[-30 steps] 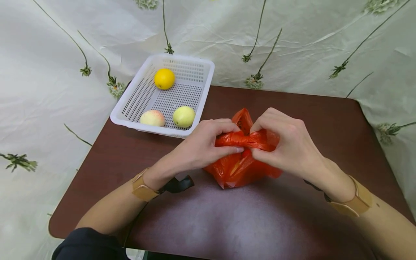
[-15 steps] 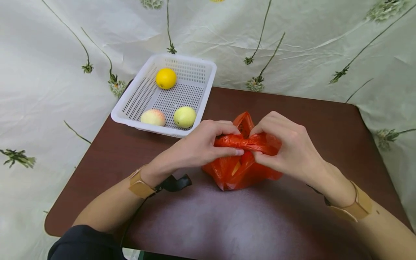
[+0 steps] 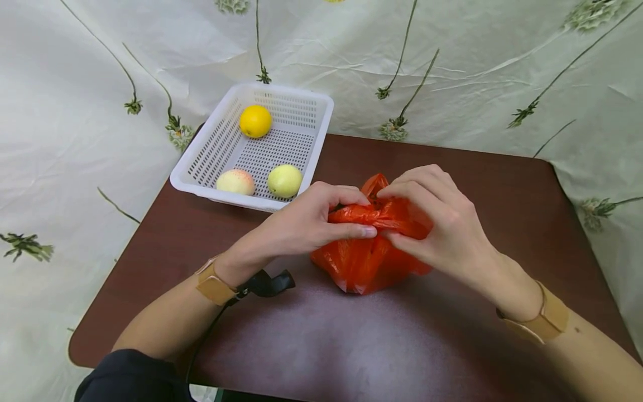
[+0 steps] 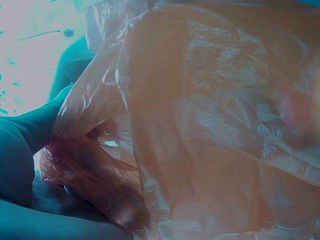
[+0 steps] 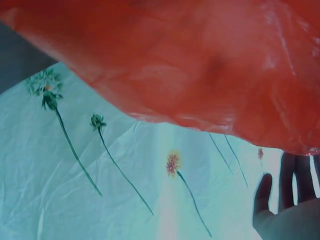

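A thin red plastic bag (image 3: 361, 271) sits on the table with its top gathered into a twisted roll. My left hand (image 3: 313, 220) pinches the left part of that roll between thumb and fingers. On the other side, my right hand (image 3: 449, 229) holds the roll with curled fingers above and the thumb below. Crinkled film of the bag (image 4: 200, 130) fills most of the left wrist view and hides what is inside. In the right wrist view, the bag (image 5: 200, 65) covers the top, with fingers of the right hand (image 5: 292, 215) at its lower right edge.
A white perforated basket (image 3: 316, 151) stands at the back left of the brown table (image 3: 321, 340). It holds an orange (image 3: 255, 121), a peach (image 3: 235, 182) and a pale green round fruit (image 3: 284, 181). Flower-print cloth (image 3: 477, 72) hangs behind. A black strap (image 3: 268, 283) dangles at the left wrist.
The right hand's fingertips have shifted slightly up and left over the roll and spread wider from the thumb. The left hand keeps its pinch almost in place.
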`<state>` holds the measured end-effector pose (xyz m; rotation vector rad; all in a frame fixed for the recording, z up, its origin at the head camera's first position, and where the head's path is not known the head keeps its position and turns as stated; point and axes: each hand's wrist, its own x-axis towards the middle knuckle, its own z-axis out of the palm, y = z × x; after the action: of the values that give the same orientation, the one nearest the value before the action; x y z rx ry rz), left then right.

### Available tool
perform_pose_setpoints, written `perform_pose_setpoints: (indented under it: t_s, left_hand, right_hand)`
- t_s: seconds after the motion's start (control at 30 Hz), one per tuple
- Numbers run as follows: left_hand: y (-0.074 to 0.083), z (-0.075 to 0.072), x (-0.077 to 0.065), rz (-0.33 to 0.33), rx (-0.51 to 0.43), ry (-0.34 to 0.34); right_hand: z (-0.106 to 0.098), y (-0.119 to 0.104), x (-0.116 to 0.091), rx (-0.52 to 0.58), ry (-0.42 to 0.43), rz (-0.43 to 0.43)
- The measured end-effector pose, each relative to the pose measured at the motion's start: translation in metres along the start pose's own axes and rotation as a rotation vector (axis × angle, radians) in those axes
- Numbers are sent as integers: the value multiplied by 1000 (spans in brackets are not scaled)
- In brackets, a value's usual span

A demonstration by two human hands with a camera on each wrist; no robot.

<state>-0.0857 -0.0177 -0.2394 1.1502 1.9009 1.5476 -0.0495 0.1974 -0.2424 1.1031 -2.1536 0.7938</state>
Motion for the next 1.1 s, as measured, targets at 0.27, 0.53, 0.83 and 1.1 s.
perform_pose_setpoints:
  t_s: [0.27, 0.53, 0.83, 1.1]
  left_hand:
    - [-2, 1, 0, -33, -85, -31]
    - [0, 1, -1, -82, -194, -65]
    - [1, -2, 0, -61, -212, -98]
    - [1, -3, -1, -63, -181, -95]
  right_hand:
    - [8, -4, -1, 13, 139, -117]
    - [16, -5, -3, -20, 254, -245]
    - [17, -9, -3, -74, 273, -358]
    - [18, -9, -4, -100, 315, -392]
